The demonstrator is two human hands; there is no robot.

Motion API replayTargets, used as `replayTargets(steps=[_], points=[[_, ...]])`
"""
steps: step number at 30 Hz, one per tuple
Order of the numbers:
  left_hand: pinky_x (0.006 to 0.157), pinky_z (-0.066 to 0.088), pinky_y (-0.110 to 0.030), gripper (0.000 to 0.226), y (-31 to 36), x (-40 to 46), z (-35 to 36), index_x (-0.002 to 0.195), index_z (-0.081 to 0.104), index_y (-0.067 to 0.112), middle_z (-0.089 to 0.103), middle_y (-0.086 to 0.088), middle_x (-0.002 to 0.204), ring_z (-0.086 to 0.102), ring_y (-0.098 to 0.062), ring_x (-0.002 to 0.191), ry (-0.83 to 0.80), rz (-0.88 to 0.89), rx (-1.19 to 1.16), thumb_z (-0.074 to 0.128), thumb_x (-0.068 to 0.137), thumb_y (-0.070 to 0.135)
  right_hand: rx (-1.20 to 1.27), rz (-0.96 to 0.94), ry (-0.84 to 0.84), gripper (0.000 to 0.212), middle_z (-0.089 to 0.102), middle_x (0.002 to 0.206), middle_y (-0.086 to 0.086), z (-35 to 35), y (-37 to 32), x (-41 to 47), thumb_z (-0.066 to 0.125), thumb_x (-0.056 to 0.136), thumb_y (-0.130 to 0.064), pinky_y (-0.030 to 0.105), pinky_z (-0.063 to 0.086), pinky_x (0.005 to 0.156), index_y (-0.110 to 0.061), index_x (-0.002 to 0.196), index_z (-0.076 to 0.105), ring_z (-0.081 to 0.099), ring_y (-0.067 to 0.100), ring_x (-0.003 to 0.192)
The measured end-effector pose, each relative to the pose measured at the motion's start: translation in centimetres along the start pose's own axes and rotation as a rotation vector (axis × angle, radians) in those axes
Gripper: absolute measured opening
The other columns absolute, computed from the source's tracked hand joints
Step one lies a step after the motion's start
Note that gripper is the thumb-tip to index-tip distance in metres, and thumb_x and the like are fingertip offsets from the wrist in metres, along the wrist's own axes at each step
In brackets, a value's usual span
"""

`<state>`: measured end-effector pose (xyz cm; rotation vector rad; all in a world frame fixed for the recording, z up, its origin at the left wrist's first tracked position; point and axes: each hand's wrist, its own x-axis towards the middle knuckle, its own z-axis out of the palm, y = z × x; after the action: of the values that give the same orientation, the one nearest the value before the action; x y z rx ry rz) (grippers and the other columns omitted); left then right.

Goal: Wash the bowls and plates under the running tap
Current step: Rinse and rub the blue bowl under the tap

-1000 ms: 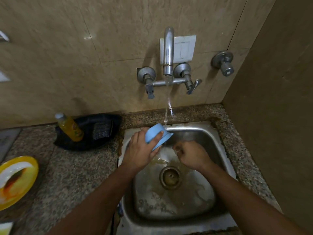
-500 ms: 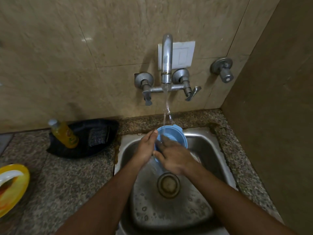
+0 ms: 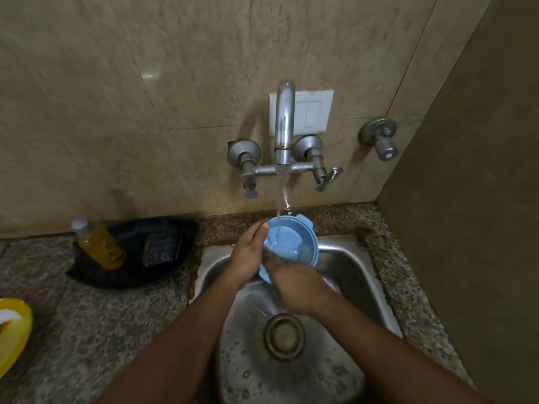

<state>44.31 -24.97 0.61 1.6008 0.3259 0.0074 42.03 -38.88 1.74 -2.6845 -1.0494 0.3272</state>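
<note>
— Where's the bowl right now?

— The blue bowl [image 3: 287, 243] is over the back of the steel sink [image 3: 350, 275], tilted with its opening facing up and toward the camera. Water from the tap [image 3: 283, 126] falls straight into it.

— And the hands?

— The left hand [image 3: 249, 255] grips the bowl's left rim, thumb up along the edge. The right hand [image 3: 294, 282] is at the bowl's near edge with its fingers reaching inside (whether they curl around the rim or just press the inner wall, I cannot tell).

— Anything else on the bench?

— On the speckled bench [image 3: 110, 322], left of the sink, a black tray [image 3: 131, 275] holds a bottle of yellow liquid [image 3: 100, 246] and a dark scrubbing pad [image 3: 162, 247]. A yellow plate [image 3: 14, 330] sits at the far left edge, partly cut off.
</note>
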Motion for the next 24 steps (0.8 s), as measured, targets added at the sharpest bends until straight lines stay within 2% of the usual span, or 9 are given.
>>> replayTargets(steps=[3,5,9,11,14,16,18,21,24], points=[[0.090,0.054,-0.029,0.026,0.1,-0.5,-0.5,0.119,0.066,0.023,0.072,0.005,0.112,0.067,-0.010,0.105,-0.023,0.056,-0.032,0.048,0.101,0.030,-0.266,-0.087,0.099,0.050,0.073,0.086,-0.002,-0.9,2.0,-1.4,0.072,0.068,-0.023,0.024,0.052,0.056,-0.031,0.116,0.061,0.070,0.016,0.068],[0.079,0.052,-0.014,0.025,0.1,-1.0,0.0,0.121,0.062,0.024,0.070,0.012,0.108,0.066,0.001,0.099,-0.025,0.052,-0.040,0.045,0.103,0.026,-0.413,-0.097,0.063,0.029,0.072,0.072,-0.002,-1.7,2.4,-1.6,0.070,0.067,-0.024,0.023,0.049,0.051,-0.027,0.096,0.068,0.068,0.015,0.058],[0.090,0.051,-0.041,0.018,0.7,0.3,-0.4,0.117,0.056,0.021,0.064,-0.012,0.120,0.063,-0.025,0.106,-0.104,-0.077,-0.188,0.047,0.101,0.025,-0.446,-0.200,0.050,0.021,0.072,0.079,0.002,-2.5,3.7,-0.8,0.065,0.075,-0.018,0.029,0.052,0.060,-0.020,0.094,0.071,0.069,0.022,0.068],[0.093,0.050,-0.049,0.035,1.4,1.2,-1.4,0.122,0.055,0.013,0.062,-0.020,0.122,0.062,-0.035,0.108,-0.170,-0.179,-0.287,0.058,0.095,0.034,-0.531,-0.354,0.083,0.013,0.071,0.074,-0.003,-3.2,4.7,-0.6,0.072,0.067,-0.021,0.027,0.050,0.064,-0.021,0.081,0.071,0.066,0.019,0.067],[0.078,0.059,-0.033,0.033,2.6,1.4,-1.3,0.108,0.068,0.015,0.072,-0.013,0.107,0.071,-0.024,0.091,-0.263,-0.234,-0.112,0.062,0.091,0.043,-0.594,-0.442,0.059,0.007,0.067,0.073,-0.005,-3.7,5.9,-0.4,0.072,0.069,-0.020,0.030,0.050,0.068,-0.022,0.075,0.068,0.064,0.020,0.068],[0.064,0.054,-0.019,0.025,2.3,1.7,-0.5,0.096,0.071,0.019,0.075,-0.006,0.098,0.071,-0.012,0.077,-0.130,-0.165,0.025,0.060,0.093,0.041,-0.614,-0.370,0.000,0.008,0.067,0.076,-0.002,-4.2,5.6,0.1,0.070,0.070,-0.016,0.032,0.051,0.068,-0.021,0.077,0.069,0.065,0.023,0.069],[0.065,0.053,-0.019,0.023,1.9,1.5,0.4,0.094,0.073,0.020,0.075,-0.001,0.089,0.070,-0.012,0.077,-0.023,-0.095,0.007,0.060,0.094,0.039,-0.633,-0.264,-0.063,0.022,0.069,0.097,0.006,-4.2,4.1,0.6,0.064,0.078,-0.014,0.038,0.050,0.081,-0.016,0.099,0.070,0.067,0.027,0.087],[0.078,0.055,-0.031,0.027,0.5,1.0,1.9,0.099,0.074,0.017,0.076,-0.006,0.091,0.071,-0.020,0.086,0.002,-0.081,0.018,0.060,0.094,0.040,-0.306,-0.031,-0.274,0.053,0.052,0.130,0.016,-2.7,1.7,0.7,0.066,0.083,-0.018,0.041,0.045,0.100,-0.008,0.132,0.049,0.053,0.032,0.119],[0.072,0.058,-0.026,0.031,0.0,0.3,2.3,0.102,0.073,0.012,0.076,-0.007,0.091,0.073,-0.017,0.082,0.035,-0.104,-0.084,0.057,0.096,0.038,0.217,0.054,-0.125,0.057,0.052,0.126,0.014,-0.8,0.0,1.0,0.066,0.076,-0.011,0.036,0.049,0.091,-0.009,0.130,0.047,0.055,0.030,0.113]])
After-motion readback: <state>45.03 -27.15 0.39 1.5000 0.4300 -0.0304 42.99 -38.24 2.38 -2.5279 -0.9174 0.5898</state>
